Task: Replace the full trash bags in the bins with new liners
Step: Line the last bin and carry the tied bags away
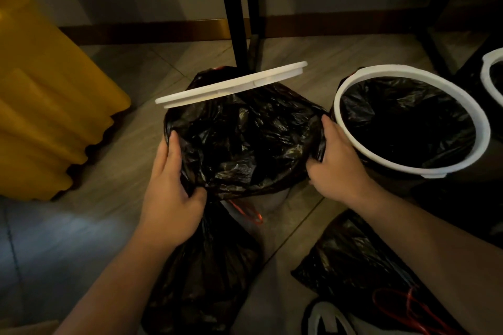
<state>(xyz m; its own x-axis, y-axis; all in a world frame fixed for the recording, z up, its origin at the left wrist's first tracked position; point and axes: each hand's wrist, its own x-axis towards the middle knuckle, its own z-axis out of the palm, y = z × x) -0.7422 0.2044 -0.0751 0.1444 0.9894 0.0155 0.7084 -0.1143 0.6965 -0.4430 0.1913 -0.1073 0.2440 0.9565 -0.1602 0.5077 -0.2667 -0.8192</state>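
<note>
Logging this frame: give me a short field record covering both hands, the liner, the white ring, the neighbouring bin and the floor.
left hand: grips black liner at its left edge
right hand: grips liner's right edge
white ring: tilted, at liner's far side
neighbouring bin: lined, ring seated on rim
floor bags: two, black, red drawstrings

Left grip (174, 185) and right grip (337, 163) clutch the black liner (245, 144) between them; lined bin (408, 71) just beside right grip.
</note>
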